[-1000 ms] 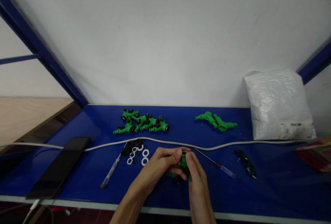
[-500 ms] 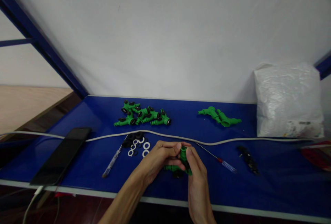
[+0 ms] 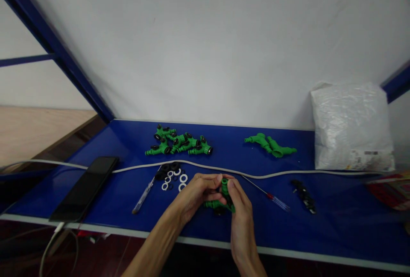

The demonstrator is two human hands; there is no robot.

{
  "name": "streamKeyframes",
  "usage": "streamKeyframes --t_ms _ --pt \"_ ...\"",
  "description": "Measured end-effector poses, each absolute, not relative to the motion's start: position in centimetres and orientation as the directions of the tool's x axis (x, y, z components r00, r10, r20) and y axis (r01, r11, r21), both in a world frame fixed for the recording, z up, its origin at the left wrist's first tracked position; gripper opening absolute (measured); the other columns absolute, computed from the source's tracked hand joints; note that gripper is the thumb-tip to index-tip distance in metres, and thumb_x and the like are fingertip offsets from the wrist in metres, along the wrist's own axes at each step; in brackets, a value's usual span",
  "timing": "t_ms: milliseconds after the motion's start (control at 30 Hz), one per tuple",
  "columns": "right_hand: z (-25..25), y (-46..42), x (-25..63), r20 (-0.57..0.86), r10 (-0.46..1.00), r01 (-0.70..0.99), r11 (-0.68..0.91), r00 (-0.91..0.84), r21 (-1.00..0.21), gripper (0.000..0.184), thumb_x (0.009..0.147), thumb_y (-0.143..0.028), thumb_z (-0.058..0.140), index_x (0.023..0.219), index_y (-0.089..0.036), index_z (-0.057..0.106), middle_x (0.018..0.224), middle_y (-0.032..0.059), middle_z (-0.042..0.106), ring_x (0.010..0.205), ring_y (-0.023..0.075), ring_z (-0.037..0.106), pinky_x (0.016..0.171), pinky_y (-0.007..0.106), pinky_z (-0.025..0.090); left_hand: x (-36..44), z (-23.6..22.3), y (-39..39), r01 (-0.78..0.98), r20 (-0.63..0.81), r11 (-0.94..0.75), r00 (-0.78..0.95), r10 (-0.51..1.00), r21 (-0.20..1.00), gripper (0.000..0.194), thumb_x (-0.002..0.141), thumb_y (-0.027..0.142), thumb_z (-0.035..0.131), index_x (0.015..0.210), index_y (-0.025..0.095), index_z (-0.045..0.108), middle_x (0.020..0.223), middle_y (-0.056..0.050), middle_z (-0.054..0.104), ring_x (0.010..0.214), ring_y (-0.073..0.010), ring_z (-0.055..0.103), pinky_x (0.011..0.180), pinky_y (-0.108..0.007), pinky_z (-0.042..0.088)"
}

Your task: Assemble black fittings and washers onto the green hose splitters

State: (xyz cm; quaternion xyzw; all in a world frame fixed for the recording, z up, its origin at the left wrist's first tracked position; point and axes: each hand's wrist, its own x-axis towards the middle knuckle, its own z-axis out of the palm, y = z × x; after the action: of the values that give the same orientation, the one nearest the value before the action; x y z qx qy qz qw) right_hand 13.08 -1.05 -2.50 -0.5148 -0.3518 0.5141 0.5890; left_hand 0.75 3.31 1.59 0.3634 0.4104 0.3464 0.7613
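Green fitting (image 3: pixel 225 187) between fingers (image 3: pixel 237 192)

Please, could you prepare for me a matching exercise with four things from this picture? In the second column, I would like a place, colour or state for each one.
Column one:
1. Phone
2. Right hand
3. Parcel
4. Screwdriver to the right of the hands

Column two:
A. White, near the wall
B. Red and clear handle
C. Fingers on a green piece
D. Black, on the table's left side

Pairs: 1-D, 2-C, 3-A, 4-B
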Motion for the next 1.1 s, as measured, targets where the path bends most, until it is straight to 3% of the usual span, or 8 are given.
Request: streamKeyframes --t_ms 333,533,633,733,800,900,1000,1100 --pt "-1.2 -0.6 12.6 -0.087 0.969 -0.213 -0.036 0.232 -0.976 0.037 0.085 -0.053 0.065 0.101 -0.023 0.078 0.107 0.0044 0.077 0.113 0.0287 0.062 0.1 0.038 0.044 0.9 1.2 3.0 -0.259 -0.323 0.428 0.364 0.874 0.866 0.03 0.079 0.036 0.073 0.092 0.011 0.08 0.096 -0.01 0.075 0.064 -0.009 0.062 0.067 -0.018 0.051" --pt "-0.7 -0.1 13.1 -0.024 0.978 -0.229 0.025 0.209 -0.973 0.038 0.085 -0.056 0.066 0.102 -0.023 0.075 0.105 0.002 0.076 0.105 0.025 0.065 0.095 0.035 0.046 1.3 1.8 2.4 -0.179 -0.154 0.204 0.261 0.953 0.962 0.043 0.08 0.049 0.075 0.102 0.013 0.079 0.087 -0.006 0.073 0.064 -0.0107 0.057 0.065 -0.022 0.047" --pt "-1.0 0.1 13.6 -0.015 0.979 -0.247 0.036 0.203 -0.968 0.037 0.086 -0.056 0.065 0.103 -0.024 0.073 0.104 0.001 0.076 0.105 0.0241 0.065 0.094 0.034 0.046 1.6 2.5 1.8 -0.084 -0.073 0.092 0.208 0.975 0.992 0.05 0.073 0.054 0.081 0.101 0.012 0.08 0.076 -0.004 0.071 0.061 -0.0119 0.052 0.06 -0.023 0.042" --pt "-1.4 -0.3 14.2 -0.003 0.984 -0.278 0.049 0.181 -0.959 0.042 0.087 -0.06 0.061 0.104 -0.024 0.071 0.104 0.002 0.075 0.106 0.0242 0.065 0.091 0.035 0.048 1.8 3.1 1.3 -0.014 -0.021 0.023 0.129 0.991 1.0 0.047 0.07 0.053 0.083 0.097 0.014 0.08 0.081 -0.004 0.073 0.071 -0.016 0.057 0.066 -0.025 0.043" --pt "-1.7 -0.9 14.7 0.014 0.99 -0.293 0.054 0.137 -0.955 0.043 0.088 -0.061 0.06 0.106 -0.023 0.068 0.1 0.0019 0.074 0.095 0.0233 0.067 0.083 0.036 0.051 2.0 3.1 1.1 0.002 0.004 -0.004 0.058 0.998 1.0 0.047 0.076 0.056 0.078 0.097 0.014 0.079 0.088 -0.005 0.074 0.081 -0.0182 0.059 0.072 -0.025 0.044" --pt "-1.7 -1.9 15.3 0.046 0.998 -0.268 0.057 0.048 -0.962 0.042 0.082 -0.054 0.073 0.11 -0.023 0.066 0.091 0.0013 0.072 0.078 0.0216 0.067 0.073 0.034 0.052 2.1 2.6 0.7 0.005 0.026 -0.025 -0.069 0.997 1.0 0.052 0.086 0.061 0.064 0.102 0.013 0.076 0.091 -0.004 0.071 0.085 -0.0177 0.059 0.077 -0.025 0.044" --pt "-1.4 -2.5 15.8 0.08 0.997 -0.216 0.075 -0.012 -0.974 0.041 0.078 -0.048 0.081 0.107 -0.021 0.068 0.092 0.0026 0.072 0.075 0.0212 0.067 0.072 0.034 0.052 2.1 1.8 -0.4 0.012 0.03 -0.029 -0.136 0.99 1.0 0.056 0.089 0.065 0.058 0.1 0.013 0.074 0.087 -0.003 0.069 0.083 -0.018 0.059 0.077 -0.026 0.044" --pt "-1.1 -2.6 15.9 0.101 0.993 -0.173 0.088 -0.066 -0.981 0.037 0.082 -0.049 0.077 0.106 -0.02 0.071 0.095 0.0043 0.074 0.076 0.0222 0.068 0.074 0.035 0.054 1.8 1.6 -2.1 0.014 0.036 -0.035 -0.132 0.991 0.999 0.056 0.09 0.066 0.056 0.101 0.014 0.074 0.085 -0.003 0.069 0.082 -0.018 0.059 0.076 -0.026 0.045"
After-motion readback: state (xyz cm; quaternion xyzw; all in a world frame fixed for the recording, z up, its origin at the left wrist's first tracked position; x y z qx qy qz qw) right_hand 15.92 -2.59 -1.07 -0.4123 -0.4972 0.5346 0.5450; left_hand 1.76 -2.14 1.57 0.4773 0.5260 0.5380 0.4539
